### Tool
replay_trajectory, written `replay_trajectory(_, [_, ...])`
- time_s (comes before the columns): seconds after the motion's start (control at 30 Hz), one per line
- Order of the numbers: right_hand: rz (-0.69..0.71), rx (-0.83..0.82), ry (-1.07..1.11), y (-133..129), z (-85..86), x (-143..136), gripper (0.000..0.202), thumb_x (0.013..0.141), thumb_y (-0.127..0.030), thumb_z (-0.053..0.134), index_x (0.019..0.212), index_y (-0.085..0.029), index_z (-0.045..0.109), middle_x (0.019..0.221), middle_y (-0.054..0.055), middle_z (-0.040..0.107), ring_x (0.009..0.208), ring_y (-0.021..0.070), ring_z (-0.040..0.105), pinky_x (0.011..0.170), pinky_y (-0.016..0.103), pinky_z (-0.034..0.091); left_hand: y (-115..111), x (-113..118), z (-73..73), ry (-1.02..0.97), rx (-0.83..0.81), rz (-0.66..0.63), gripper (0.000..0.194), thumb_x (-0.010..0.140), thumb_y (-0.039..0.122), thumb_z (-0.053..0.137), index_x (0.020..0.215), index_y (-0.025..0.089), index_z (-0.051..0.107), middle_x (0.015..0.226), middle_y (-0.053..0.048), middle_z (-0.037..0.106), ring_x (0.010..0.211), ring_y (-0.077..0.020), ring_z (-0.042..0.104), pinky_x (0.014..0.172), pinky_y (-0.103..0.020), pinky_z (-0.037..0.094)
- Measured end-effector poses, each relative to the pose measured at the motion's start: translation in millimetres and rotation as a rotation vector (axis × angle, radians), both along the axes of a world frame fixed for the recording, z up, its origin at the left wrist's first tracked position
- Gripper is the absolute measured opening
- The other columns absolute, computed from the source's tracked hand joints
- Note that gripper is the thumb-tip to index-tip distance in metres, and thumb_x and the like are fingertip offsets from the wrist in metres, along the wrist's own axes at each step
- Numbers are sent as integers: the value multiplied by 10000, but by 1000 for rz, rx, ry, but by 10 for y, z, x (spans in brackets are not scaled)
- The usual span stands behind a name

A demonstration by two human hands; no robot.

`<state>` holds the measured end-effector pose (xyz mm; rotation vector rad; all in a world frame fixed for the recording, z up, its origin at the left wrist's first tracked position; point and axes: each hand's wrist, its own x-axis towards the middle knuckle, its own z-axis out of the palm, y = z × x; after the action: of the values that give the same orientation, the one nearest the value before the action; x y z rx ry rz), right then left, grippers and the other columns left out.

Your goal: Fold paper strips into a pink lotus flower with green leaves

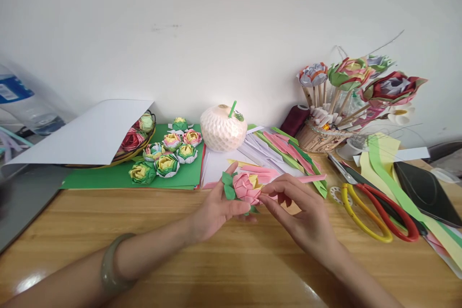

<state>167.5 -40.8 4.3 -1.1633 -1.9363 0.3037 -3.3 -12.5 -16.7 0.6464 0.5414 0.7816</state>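
Note:
A folded paper flower (247,187) with pink outer petals, a yellow centre and green leaves is held above the wooden table (151,250). My left hand (216,209) cradles it from the left and below, thumb along its lower edge. The thumb and forefinger of my right hand (298,202) pinch at the flower's right side, on a pink petal. Behind the flower, folded strips of pink, green and white paper (285,149) lie on white sheets. Part of the flower's underside is hidden by my left hand.
Several finished paper flowers (167,165) sit on green paper (97,178) at the left, beside a basket (149,139) partly under a white sheet (90,130). A white round ornament (224,130) stands behind. Scissors (375,207), a phone (428,190) and a flower-filled holder (317,137) are at the right.

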Motion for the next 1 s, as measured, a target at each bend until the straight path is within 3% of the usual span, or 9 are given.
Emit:
replay_trajectory(0.17, [8, -59, 37, -6, 27, -18, 48, 818, -166, 561, 808, -181, 606, 685, 10, 582, 551, 107, 479, 466, 222, 393, -16, 19, 25, 100, 29, 35, 934, 663, 153, 697, 1381, 367, 139, 1128, -53, 595, 918, -203, 591, 678, -317, 509])
replay_trajectory(0.37, [46, -280, 50, 10, 47, -15, 127, 825, -232, 560, 722, -179, 613, 647, 8, 585, 549, 111, 479, 479, 225, 379, -10, 20, -23, 143, 97, 35, 925, 707, 163, 668, 1387, 367, 75, 1167, -36, 572, 948, -184, 567, 707, -295, 495])
replay_trajectory(0.47, [48, -314, 31, 15, 41, -7, 151, 828, -234, 550, 702, -179, 612, 645, 11, 586, 553, 113, 476, 485, 229, 366, -16, 25, -32, 162, 111, 39, 935, 710, 166, 669, 1392, 354, 57, 1189, -43, 552, 939, -171, 562, 712, -284, 494])
replay_trajectory(0.63, [3, -316, 59, 24, 28, -1, 180, 825, -242, 543, 662, -180, 589, 613, 2, 571, 533, 112, 454, 475, 230, 349, -7, 7, 2, 158, 104, 52, 871, 684, 257, 669, 1381, 328, 153, 1302, -75, 423, 868, -173, 565, 659, -314, 520])
replay_trajectory(0.8, [-48, -325, 119, 25, 35, -10, 204, 829, -238, 526, 637, -183, 568, 576, -16, 539, 510, 106, 434, 460, 227, 327, 27, -18, -79, 123, 227, 33, 809, 627, 280, 696, 1319, 343, 281, 1339, -54, 364, 966, -224, 544, 632, -297, 521])
replay_trajectory(0.9, [-60, -326, 114, 21, 36, -24, 210, 829, -232, 516, 632, -183, 571, 581, -15, 542, 513, 106, 431, 465, 228, 326, 23, 2, -140, 122, 306, 26, 917, 582, 217, 744, 1325, 370, 229, 1346, -38, 362, 1024, -220, 527, 755, -318, 502])
replay_trajectory(1.0, [-43, -346, 99, 21, 32, -43, 199, 823, -214, 503, 637, -183, 570, 589, -13, 549, 519, 108, 437, 470, 228, 336, -5, 31, -130, 173, 371, 39, 942, 615, 158, 722, 1351, 295, 149, 1285, -71, 427, 1085, -204, 496, 920, -347, 416])
